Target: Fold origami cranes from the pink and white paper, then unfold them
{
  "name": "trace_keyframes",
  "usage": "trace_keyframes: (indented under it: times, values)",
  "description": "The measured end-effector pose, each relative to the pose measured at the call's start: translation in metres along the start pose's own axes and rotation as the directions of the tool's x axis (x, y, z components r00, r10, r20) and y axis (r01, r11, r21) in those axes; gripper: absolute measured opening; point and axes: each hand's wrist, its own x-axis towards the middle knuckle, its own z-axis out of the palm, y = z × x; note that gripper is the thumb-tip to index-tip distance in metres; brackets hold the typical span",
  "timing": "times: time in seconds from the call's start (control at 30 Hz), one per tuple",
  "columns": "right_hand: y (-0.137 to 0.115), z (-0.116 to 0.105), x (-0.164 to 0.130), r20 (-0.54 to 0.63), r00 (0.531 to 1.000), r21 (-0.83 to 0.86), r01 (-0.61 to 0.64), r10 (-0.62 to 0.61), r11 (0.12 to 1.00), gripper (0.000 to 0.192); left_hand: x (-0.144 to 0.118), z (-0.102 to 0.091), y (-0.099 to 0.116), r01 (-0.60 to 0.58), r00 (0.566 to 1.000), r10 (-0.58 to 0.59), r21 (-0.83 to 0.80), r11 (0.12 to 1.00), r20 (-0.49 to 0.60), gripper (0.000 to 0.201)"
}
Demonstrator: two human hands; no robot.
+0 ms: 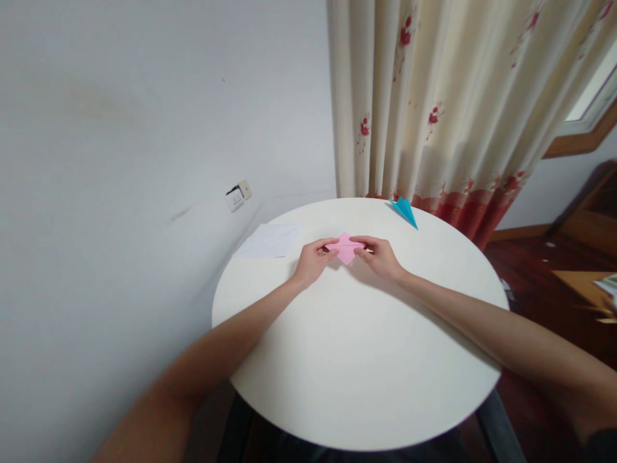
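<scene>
Nearest me: both my forearms reach out over the round white table [357, 373], left from the lower left, right from the lower right. Table top bare and pale on my side.

Farther in, just beyond the table's middle: my left hand [312, 261] and right hand [383, 257] meet on a small pink folded paper [345, 247]. Paper lies flat or nearly flat on the table, a crease running across it, a pointed corner toward me. Left fingertips pinch its left edge, thumb and forefinger closed narrow on the paper. Right fingertips pinch its right edge the same way, closed narrow on it. Knuckles of both hands face up; remaining fingers curled under, too small to tell more.

Beyond, left of my hands: a white sheet of paper [270, 240] lying flat at the table's left rim, well apart from the pink one.

Beyond, right: a blue folded paper [403, 209], pointed like a dart, near the far rim, apart from my hands.

Farthest: plain white wall on the left with a wall socket [238, 195] low down; cream curtain [457, 109] with red flower print hanging behind the table; dark wooden floor [535, 270] at right.
</scene>
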Motion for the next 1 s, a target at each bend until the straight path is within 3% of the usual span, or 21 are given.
trace_keyframes:
  times: [0.1,0.33,0.63,1.0]
  values:
    - [-0.003,-0.002,-0.002,0.005,0.999,-0.058,0.035,-0.035,0.998,0.036,0.001,-0.002,-0.002,-0.025,1.0,0.025,0.043,0.999,-0.008,0.047]
    - [-0.01,-0.002,-0.004,-0.02,0.999,-0.11,0.033,-0.035,0.993,0.031,0.0,-0.001,0.006,-0.06,0.995,0.073,0.187,0.981,-0.062,0.035]
    - [-0.011,-0.001,-0.003,-0.039,0.999,-0.102,0.018,-0.022,0.995,0.023,0.0,-0.004,0.006,-0.175,0.984,0.173,0.294,0.94,0.035,0.024]
    - [-0.008,-0.001,-0.005,-0.043,0.999,-0.065,-0.034,0.031,0.997,0.026,0.001,-0.005,0.0,-0.14,0.99,0.137,0.296,0.945,0.031,0.026]
